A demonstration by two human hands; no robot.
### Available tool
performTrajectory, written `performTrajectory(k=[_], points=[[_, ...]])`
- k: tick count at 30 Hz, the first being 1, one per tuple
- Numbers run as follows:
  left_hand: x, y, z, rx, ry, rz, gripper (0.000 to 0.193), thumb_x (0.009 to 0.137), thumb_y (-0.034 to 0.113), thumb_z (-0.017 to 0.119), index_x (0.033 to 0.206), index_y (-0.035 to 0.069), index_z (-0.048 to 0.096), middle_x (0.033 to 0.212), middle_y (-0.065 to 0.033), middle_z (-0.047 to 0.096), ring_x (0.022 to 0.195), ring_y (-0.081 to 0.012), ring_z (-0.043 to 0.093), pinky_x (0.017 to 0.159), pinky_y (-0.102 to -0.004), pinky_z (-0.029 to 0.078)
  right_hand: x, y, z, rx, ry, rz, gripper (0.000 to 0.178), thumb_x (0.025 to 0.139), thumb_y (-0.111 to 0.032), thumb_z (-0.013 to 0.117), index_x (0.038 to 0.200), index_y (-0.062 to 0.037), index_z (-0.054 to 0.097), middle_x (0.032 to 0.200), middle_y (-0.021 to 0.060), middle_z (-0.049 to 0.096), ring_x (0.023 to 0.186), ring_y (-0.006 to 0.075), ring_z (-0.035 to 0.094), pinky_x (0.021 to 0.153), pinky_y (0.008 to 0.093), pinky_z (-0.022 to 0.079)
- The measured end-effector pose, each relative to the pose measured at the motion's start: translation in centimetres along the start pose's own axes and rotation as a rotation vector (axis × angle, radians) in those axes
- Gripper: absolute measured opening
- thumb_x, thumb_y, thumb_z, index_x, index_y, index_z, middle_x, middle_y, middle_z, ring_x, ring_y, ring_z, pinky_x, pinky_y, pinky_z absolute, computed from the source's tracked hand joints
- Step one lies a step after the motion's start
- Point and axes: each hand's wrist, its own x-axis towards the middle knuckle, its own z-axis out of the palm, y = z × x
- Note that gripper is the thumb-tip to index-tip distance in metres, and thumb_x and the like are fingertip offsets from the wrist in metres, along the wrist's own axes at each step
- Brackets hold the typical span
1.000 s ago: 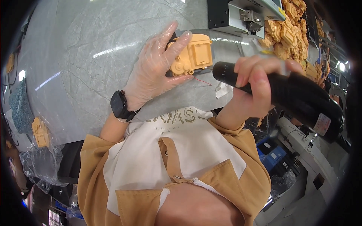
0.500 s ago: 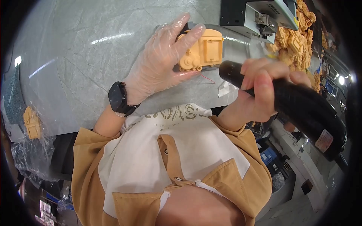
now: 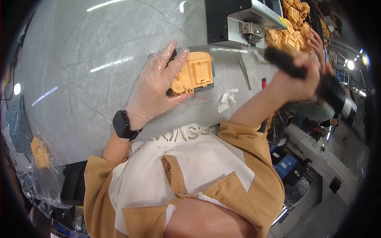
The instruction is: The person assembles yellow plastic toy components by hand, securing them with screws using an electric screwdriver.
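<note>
In a clear plastic glove, my left hand is closed around the left side of an orange plastic housing. The housing lies on a dark base on the table, and a thin red wire sticks out at its near edge. My bare right hand is wrapped around a black power screwdriver, blurred by motion. The screwdriver's front end is up near a boxy black and silver machine, apart from the housing. I cannot make out its tip.
Orange housings are heaped at the far right, where another person's hand reaches. Tweezers, crumpled white paper and a small red object lie right of the held housing. Another orange part sits by plastic film at the left.
My right hand has carried the screwdriver away from the housing, rightward and toward the machine. The view has shifted; my left hand keeps its hold on the housing. Another person's hand has appeared.
</note>
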Motion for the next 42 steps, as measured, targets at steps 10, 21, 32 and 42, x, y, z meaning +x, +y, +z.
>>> performTrajectory(k=[10, 21, 32, 42], points=[[0.2, -0.4, -0.2, 0.018, -0.02, -0.03, 0.087, 0.055, 0.022, 0.078, 0.13, 0.011, 0.035, 0.133, -0.0172, 0.033, 0.11, -0.0323, 0.044, 0.091, -0.04, 0.04, -2.8, 0.1, 1.2, -0.041, -0.178, 0.0, 0.046, 0.072, 0.006, 0.053, 0.113, -0.0003, 0.032, 0.06, 0.0083, 0.05, 0.043, 0.0166, 0.045, 0.045, 0.0322, 0.042], [-0.2, -0.5, -0.2, -0.096, 0.077, 0.008, 0.079, 0.055, 0.029, 0.079, 0.125, 0.019, 0.043, 0.129, -0.0158, 0.036, 0.111, -0.0327, 0.042, 0.092, -0.0411, 0.037, -8.7, -2.1, 3.9, 0.432, -0.372, 0.175, 0.051, 0.075, 0.001, 0.046, 0.122, -0.0107, 0.029, 0.064, 0.0069, 0.045, 0.046, 0.0176, 0.044, 0.051, 0.0348, 0.041], [-0.8, -0.2, -0.6, -0.022, 0.036, 0.051, 0.074, 0.051, 0.024, 0.08, 0.118, 0.021, 0.05, 0.128, -0.0144, 0.036, 0.117, -0.0327, 0.037, 0.094, -0.0448, 0.032, -9.6, -2.4, 5.1, 0.278, -0.374, 0.348, 0.049, 0.072, 0.0, 0.049, 0.116, -0.008, 0.031, 0.06, 0.0071, 0.045, 0.042, 0.0161, 0.042, 0.048, 0.0345, 0.041], [-0.8, -0.7, -0.2, 0.033, 0.046, 0.081, 0.078, 0.052, 0.029, 0.079, 0.121, 0.02, 0.045, 0.126, -0.0151, 0.036, 0.115, -0.0318, 0.037, 0.093, -0.0426, 0.032, -10.1, -1.3, 6.1, 0.256, -0.369, 0.38, 0.047, 0.07, 0.0, 0.05, 0.112, -0.0019, 0.031, 0.056, 0.0072, 0.045, 0.042, 0.0154, 0.042, 0.046, 0.0313, 0.042]])
